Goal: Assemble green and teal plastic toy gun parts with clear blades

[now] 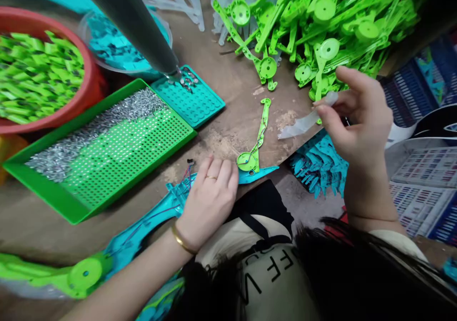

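My left hand lies palm down on a long teal plastic shell at the table's near edge, pressing it flat; thin wires run along the shell. Just right of that hand a green plastic arm with a round end rests on the table and on the shell's tip. My right hand is raised above the table's right edge and pinches a small translucent plastic strip between thumb and fingers.
A green perforated tray with several small metal screws sits left of centre, a teal perforated tray behind it under a dark screwdriver barrel. A red bowl of green parts stands far left. Green arms are piled at the back right, teal pieces below.
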`<state>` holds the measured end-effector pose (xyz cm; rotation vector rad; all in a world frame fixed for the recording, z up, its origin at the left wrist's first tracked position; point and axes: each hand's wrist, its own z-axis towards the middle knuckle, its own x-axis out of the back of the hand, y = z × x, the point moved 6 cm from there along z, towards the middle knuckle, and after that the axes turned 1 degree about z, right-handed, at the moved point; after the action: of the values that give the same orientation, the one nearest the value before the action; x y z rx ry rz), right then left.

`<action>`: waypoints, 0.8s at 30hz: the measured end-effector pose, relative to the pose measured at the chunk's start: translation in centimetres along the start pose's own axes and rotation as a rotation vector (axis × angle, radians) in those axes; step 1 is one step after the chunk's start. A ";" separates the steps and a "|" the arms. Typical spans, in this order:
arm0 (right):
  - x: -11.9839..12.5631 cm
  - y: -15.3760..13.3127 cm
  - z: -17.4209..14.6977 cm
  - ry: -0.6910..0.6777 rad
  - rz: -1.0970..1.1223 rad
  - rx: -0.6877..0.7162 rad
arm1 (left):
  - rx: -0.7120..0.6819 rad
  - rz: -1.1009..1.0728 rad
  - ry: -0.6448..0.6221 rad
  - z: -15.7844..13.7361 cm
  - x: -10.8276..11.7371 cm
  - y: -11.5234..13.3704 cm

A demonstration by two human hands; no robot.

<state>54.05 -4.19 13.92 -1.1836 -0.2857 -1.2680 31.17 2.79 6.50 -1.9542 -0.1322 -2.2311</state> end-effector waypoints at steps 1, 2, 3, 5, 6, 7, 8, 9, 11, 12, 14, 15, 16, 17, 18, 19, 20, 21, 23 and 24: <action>-0.9 0.5 -0.1 -0.047 0.019 -0.024 | 0.053 -0.042 0.039 0.1 -0.1 0.5; -1.8 1.1 -0.1 -0.114 0.027 -0.047 | 0.108 -0.088 0.070 0.2 -0.3 0.9; -2.8 1.6 -0.2 -0.180 0.031 -0.073 | 0.161 -0.129 0.088 0.3 -0.6 1.4; -4.2 2.6 -0.5 -0.243 0.072 -0.149 | 0.262 -0.184 0.090 0.5 -1.7 2.0; -4.7 3.1 -0.8 -0.235 0.131 -0.202 | 0.300 -0.201 0.083 0.6 -2.2 2.1; -5.1 3.5 -1.0 -0.223 0.221 -0.267 | 0.328 -0.218 0.079 0.7 -2.7 2.2; -5.8 3.9 -1.4 -0.233 0.338 -0.343 | 0.347 -0.240 0.081 0.7 -3.2 2.2; -6.7 4.2 -1.9 -0.273 0.471 -0.428 | 0.358 -0.264 0.088 0.7 -3.6 2.1; -8.9 4.5 -3.1 -0.396 0.725 -0.611 | 0.369 -0.304 0.112 0.6 -4.2 1.9; -9.9 4.5 -3.7 -0.446 0.818 -0.696 | 0.373 -0.315 0.128 0.5 -4.4 1.8; -11.4 4.8 -4.6 -0.473 0.922 -0.830 | 0.379 -0.318 0.160 0.4 -4.6 1.7; -11.9 5.0 -4.9 -0.460 0.948 -0.873 | 0.380 -0.314 0.175 0.4 -4.6 1.7; -12.4 5.1 -5.1 -0.451 0.964 -0.902 | 0.380 -0.311 0.187 0.4 -4.7 1.7; -12.8 5.2 -5.2 -0.450 0.971 -0.921 | 0.379 -0.309 0.197 0.3 -4.7 1.7; -13.1 5.3 -5.3 -0.456 0.972 -0.934 | 0.378 -0.309 0.204 0.3 -4.7 1.8; -13.3 5.3 -5.3 -0.465 0.970 -0.942 | 0.378 -0.310 0.208 0.3 -4.7 1.8; -13.5 5.3 -5.3 -0.473 0.962 -0.950 | 0.379 -0.311 0.209 0.2 -4.7 1.8; -13.5 5.3 -5.4 -0.480 0.952 -0.956 | 0.381 -0.312 0.203 0.2 -4.8 1.9; -13.5 5.3 -5.3 -0.480 0.927 -0.962 | 0.387 -0.308 0.176 0.2 -4.9 1.9; -13.5 5.2 -5.2 -0.484 0.907 -0.962 | 0.389 -0.304 0.160 0.2 -5.0 1.9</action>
<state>51.51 -1.38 -0.99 -2.0992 0.5527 -0.2392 32.32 1.34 1.50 -1.6295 -0.8231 -2.3043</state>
